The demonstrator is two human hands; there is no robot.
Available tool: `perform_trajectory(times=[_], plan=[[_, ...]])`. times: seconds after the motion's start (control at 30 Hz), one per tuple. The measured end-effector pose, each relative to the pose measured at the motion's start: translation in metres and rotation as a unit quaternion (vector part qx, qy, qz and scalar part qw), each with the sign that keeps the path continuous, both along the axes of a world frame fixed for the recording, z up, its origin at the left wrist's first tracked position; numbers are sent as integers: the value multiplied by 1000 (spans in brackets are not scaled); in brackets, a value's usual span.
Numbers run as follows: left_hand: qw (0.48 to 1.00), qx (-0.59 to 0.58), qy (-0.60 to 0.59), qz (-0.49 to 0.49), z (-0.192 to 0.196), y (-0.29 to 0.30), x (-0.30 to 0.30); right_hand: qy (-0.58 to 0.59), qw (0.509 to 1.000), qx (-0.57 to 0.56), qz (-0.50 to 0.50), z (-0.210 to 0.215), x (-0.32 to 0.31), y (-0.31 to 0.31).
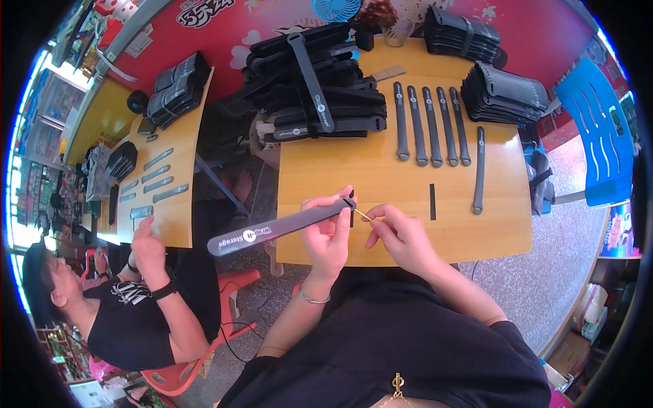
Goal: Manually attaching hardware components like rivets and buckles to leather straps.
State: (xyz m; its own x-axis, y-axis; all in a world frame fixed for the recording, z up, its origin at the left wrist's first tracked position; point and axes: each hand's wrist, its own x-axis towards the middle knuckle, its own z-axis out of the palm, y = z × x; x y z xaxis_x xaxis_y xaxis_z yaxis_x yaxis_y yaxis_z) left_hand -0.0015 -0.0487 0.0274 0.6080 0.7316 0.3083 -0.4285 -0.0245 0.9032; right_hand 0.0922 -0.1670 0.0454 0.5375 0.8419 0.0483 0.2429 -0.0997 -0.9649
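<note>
My left hand (326,238) grips a long grey fabric strap (284,224) near its narrow end. The strap has white printing and its broad rounded end points left, out past the table's edge. A thin yellowish stick (362,215) is pinched in my right hand (403,236), with its tip at the strap's narrow end. Whether the tip passes through the strap is too small to tell. Beneath my hands is the wooden table (313,183), with a short black strip (432,202) lying right of them. Another black strip (352,216) is partly hidden behind my left fingers.
Several grey straps (426,126) lie in a row beyond my hands, and one strap (480,170) lies apart. A tall strap pile (316,88) stands back left, with bundles (505,95) at back right. At left, a co-worker (136,299) sits by another table (180,228). A blue chair (598,129) stands right.
</note>
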Motion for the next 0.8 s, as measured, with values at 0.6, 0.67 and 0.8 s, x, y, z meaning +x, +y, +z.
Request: perform_trajectory(times=[0.6,0.67,0.8], plan=[[999,-35,26,9,-2,-3,0,-315,942,15,-111,5,5,5],[998,-62,23,18,-4,-3,0,-338,934,20,-117,6,7,6],[996,-83,26,17,0,-4,1,-363,924,32,-117,1,9,6]])
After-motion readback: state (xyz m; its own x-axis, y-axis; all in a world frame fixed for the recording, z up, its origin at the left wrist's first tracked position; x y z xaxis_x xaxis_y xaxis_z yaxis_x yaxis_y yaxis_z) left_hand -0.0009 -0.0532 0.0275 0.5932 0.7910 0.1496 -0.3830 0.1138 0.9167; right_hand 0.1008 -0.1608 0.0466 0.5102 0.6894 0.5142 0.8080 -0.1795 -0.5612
